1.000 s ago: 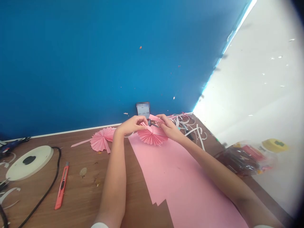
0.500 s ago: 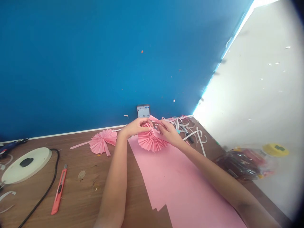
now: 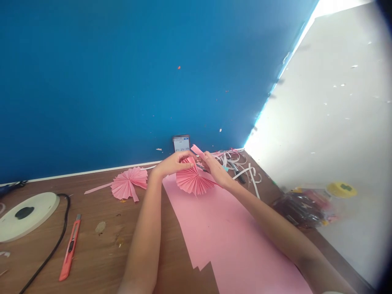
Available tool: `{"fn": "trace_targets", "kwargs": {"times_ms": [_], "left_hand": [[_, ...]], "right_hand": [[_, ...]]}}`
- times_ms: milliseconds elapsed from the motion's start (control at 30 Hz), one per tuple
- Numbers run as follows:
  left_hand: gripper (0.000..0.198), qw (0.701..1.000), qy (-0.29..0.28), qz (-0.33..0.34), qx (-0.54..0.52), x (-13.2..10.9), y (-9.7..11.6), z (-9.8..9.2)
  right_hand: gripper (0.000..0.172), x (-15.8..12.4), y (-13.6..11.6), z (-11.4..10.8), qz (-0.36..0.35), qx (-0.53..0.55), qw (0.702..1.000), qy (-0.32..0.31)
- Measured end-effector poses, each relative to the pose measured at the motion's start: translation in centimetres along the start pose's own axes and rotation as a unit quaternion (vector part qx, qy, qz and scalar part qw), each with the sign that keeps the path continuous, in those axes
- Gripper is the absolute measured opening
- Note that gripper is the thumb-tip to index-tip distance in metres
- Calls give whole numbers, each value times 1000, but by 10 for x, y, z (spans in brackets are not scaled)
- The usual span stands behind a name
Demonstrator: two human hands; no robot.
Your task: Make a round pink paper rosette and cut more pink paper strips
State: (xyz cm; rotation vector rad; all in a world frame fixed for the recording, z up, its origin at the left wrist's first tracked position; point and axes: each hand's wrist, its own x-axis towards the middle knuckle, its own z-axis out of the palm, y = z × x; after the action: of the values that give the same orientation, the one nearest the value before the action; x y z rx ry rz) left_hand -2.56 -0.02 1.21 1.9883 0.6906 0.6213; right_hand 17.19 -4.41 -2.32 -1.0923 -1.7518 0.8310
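A pleated pink paper rosette (image 3: 194,182) is spread in a fan between my hands, above a large pink paper sheet (image 3: 220,228). My left hand (image 3: 173,164) is closed on the upper left folds of the rosette, with thumb and fingers pinching. On the other side, my right hand (image 3: 217,168) pinches a pink paper strip (image 3: 197,150), whose free end sticks up to the left. Where the strip meets the rosette is partly hidden behind my right fingers. Another pink rosette (image 3: 129,182) with strip-like tails lies on the table to the left.
A red box cutter (image 3: 70,247) lies at the left, near a black cable (image 3: 45,261) and a round cream-coloured disc (image 3: 39,208). A phone (image 3: 181,143) showing a timer leans on the blue wall. White strips (image 3: 253,179) and a plastic bag (image 3: 298,208) are at the right.
My right hand has lifted a little and tilted the strip more steeply, away from my left fingertips. My left hand keeps hold of the rosette. The whole view has shifted slightly.
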Motion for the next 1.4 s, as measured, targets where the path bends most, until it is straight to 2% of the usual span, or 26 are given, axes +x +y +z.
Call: {"fn": "trace_targets", "kwargs": {"times_ms": [233,400,533,700,900,1167,1400], "left_hand": [[40,999,29,3,-24,0,-6,-1],[41,997,35,-15,-71,0,-4,1],[41,997,38,-16,-70,1,-2,3],[39,998,41,-15,-40,3,-4,3],[39,998,57,-27,-6,5,-11,1],[41,998,54,-22,-9,8,-7,5],[44,998,56,-24,10,9,-9,5]], "right_hand": [[28,8,9,1,1,43,999,4],[27,10,15,1,-35,-6,999,3],[28,10,12,-1,-28,-24,999,1],[32,9,8,-3,19,69,997,-8],[31,10,8,-2,35,152,987,20],[32,10,12,2,21,106,994,-3],[32,11,14,3,10,111,994,9]]}}
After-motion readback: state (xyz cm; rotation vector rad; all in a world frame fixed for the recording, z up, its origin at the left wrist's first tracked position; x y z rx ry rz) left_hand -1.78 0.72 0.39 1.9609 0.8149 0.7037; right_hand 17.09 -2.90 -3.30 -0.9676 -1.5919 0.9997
